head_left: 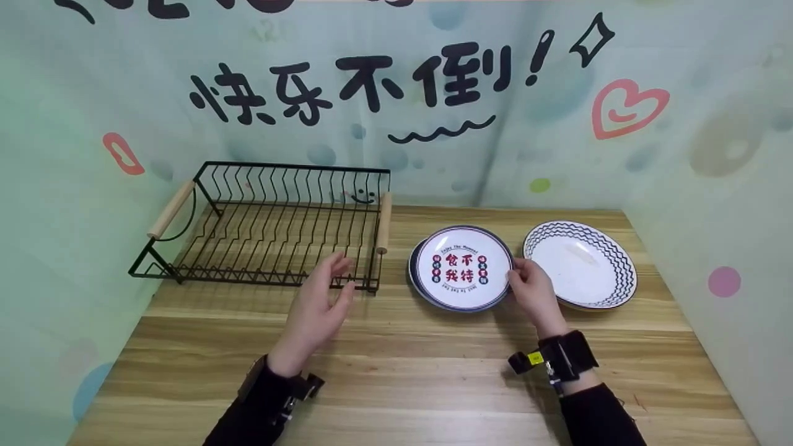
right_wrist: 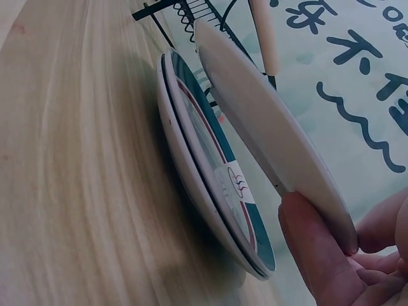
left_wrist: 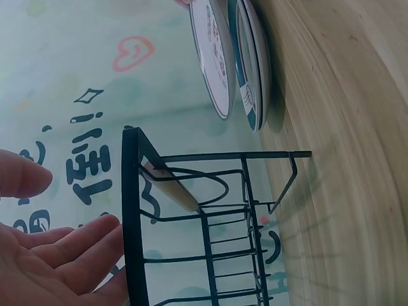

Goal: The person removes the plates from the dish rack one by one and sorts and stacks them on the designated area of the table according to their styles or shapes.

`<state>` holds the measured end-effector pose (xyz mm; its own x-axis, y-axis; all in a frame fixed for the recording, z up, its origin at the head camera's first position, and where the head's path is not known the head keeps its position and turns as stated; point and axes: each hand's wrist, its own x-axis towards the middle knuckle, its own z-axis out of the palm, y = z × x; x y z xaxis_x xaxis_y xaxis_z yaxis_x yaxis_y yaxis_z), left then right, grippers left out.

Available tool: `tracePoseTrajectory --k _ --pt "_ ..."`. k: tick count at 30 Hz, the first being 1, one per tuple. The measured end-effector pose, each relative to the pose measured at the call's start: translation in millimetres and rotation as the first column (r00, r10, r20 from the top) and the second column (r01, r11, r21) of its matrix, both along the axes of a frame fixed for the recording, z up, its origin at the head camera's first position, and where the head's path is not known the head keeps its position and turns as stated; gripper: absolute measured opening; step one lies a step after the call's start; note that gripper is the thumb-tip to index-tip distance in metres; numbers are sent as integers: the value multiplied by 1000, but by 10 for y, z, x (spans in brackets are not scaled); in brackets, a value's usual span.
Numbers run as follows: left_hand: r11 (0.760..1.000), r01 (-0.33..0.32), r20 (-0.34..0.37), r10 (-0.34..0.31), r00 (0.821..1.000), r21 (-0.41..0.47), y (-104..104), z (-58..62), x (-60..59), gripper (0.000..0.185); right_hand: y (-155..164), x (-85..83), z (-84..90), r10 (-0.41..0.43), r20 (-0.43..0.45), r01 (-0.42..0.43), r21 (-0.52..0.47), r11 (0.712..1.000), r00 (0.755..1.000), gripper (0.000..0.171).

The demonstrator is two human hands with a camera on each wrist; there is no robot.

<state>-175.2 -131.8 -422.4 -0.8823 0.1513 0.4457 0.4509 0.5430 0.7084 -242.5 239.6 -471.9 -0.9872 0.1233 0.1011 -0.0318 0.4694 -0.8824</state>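
My right hand [head_left: 534,291] pinches the right rim of a round white plate [head_left: 460,269] with red and black lettering and a dark edge. In the right wrist view this plate [right_wrist: 274,134] is tilted and lifted above a small stack of plates [right_wrist: 210,172] with a teal band. From the head view the stack [head_left: 414,272] is mostly hidden under it. Fingers relaxed and holding nothing, my left hand [head_left: 319,303] hovers at the front edge of a black wire dish rack [head_left: 279,229], which has wooden handles and bare slots.
A deeper white oval dish [head_left: 576,266] with a wavy black border stands right of the plates, just beyond my right hand. Behind the wooden table [head_left: 396,384] hangs a printed cloth [head_left: 347,142], and more cloth encloses both sides.
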Motion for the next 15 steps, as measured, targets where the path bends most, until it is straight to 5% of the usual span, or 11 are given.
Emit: tracePoseTrajectory --k 15 --pt "1000 -11 -40 10 999 -24 -61 18 -14 54 30 -42 -68 31 97 -28 -32 999 995 37"
